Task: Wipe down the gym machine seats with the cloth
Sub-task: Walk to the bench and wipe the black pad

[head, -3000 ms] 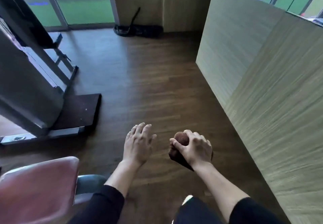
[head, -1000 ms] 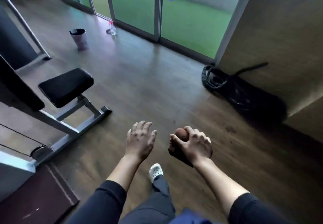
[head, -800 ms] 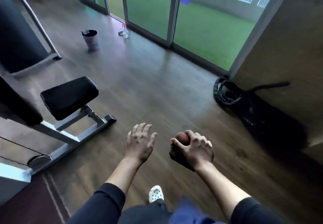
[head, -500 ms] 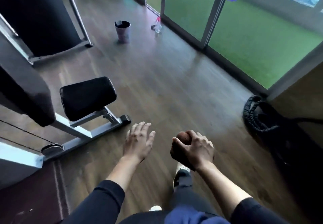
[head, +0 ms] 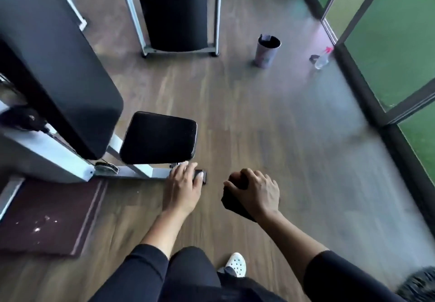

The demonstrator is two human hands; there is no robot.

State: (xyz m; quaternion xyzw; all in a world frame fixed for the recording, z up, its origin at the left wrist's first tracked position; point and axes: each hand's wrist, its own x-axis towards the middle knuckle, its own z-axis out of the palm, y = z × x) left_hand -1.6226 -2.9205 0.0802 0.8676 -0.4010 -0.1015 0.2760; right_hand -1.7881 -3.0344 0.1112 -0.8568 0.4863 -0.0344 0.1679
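Fingers of the right hand [head: 255, 192] curl around the dark cloth [head: 231, 201]; left hand [head: 183, 187] hovers flat, holding nothing, near the black seat [head: 159, 137].

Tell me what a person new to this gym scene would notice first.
The square black padded seat of the grey-framed machine stands left of centre, beside a black back pad. In front, the right hand grips a bunched dark brown cloth, while the left hand is open near the machine's foot. Farther off, a dark cylindrical bin and a clear spray bottle are on the wooden floor by the glass doors.
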